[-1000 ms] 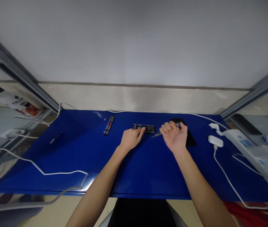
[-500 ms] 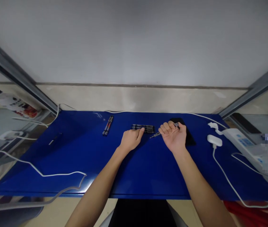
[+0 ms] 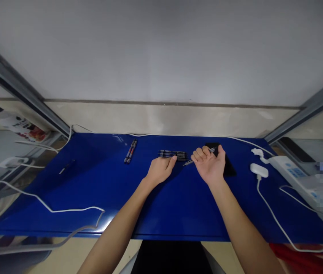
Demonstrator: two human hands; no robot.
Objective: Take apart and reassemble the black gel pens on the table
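Observation:
On the blue table, my left hand (image 3: 160, 169) rests palm down with fingers curled, at the near side of a row of several dark pens (image 3: 173, 153). Whether its hidden fingers hold anything cannot be made out. My right hand (image 3: 209, 164) is turned palm up, its fingers and thumb closed on a pen (image 3: 189, 162) whose thin tip points left toward the row. Two more pens (image 3: 130, 151) lie side by side to the left. Partly behind my right hand lies a flat black object (image 3: 229, 167).
A white case (image 3: 258, 170) on a cable and a white power strip (image 3: 289, 167) are at the right. White cables (image 3: 64, 210) cross the left side. A small dark object (image 3: 67, 166) lies at the left. A bottle (image 3: 18, 123) stands beyond the frame post.
My left hand has shifted slightly right and nearer to me. In my right hand the thumb has straightened a little, and the pen's tip has moved slightly right and down.

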